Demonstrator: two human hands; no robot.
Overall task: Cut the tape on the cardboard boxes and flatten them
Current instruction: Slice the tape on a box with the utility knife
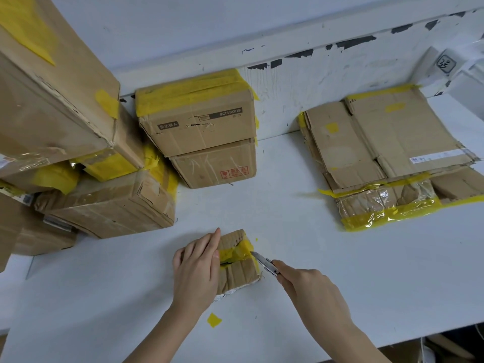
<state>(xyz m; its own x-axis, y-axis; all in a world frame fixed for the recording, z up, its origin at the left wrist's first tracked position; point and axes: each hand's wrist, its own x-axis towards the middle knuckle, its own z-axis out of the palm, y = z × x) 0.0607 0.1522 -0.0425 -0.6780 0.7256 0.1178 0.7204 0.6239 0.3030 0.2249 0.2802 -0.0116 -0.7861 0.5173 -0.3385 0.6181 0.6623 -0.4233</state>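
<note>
The tape-cutting step is in hand. A small cardboard box (237, 263) lies on the white bench (327, 271) between the two hands. The left hand (196, 268) lies flat on its left half, pinning it without gripping. The right hand (311, 286) grasps a utility knife (264, 263), its blade tip touching the yellow tape (235, 251) at the box's right edge. Next, probably, the blade must run leftward along the seam, stopping short of the left fingertips.
</note>
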